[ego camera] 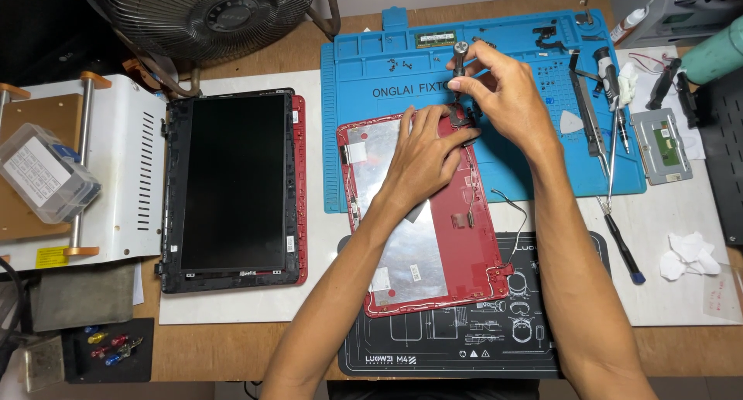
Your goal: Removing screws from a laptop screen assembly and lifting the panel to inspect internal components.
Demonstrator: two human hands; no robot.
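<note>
the red laptop lid (457,237) lies face down in the middle of the worktop (681,292), its inner side up. it is a thin red plastic shell, and most of its inside is covered by a silver foil sheet. thin wires run along its right edge, and a small metal hinge piece sits there too. its upper part rests on the blue mat (387,75), its lower part on the black mat (464,346), and it is turned a little, so the top leans to the left.

the left hand (422,156) presses flat on the upper part of the lid, fingers spread and stretched toward the top right corner; it grasps nothing, it only holds the lid down. the right hand (503,98) is closed around a screwdriver (460,63) with a silver cap, held upright, its tip down at the top right corner of the lid, just beside the left fingertips.

to the left, well apart from the lid, lies the laptop screen (232,183), black in a black frame with a red edge. small screws (398,63) lie on the blue mat. tweezers (592,117) and another screwdriver (623,249) lie at the right. a fan (201,17) stands at the top left.
</note>
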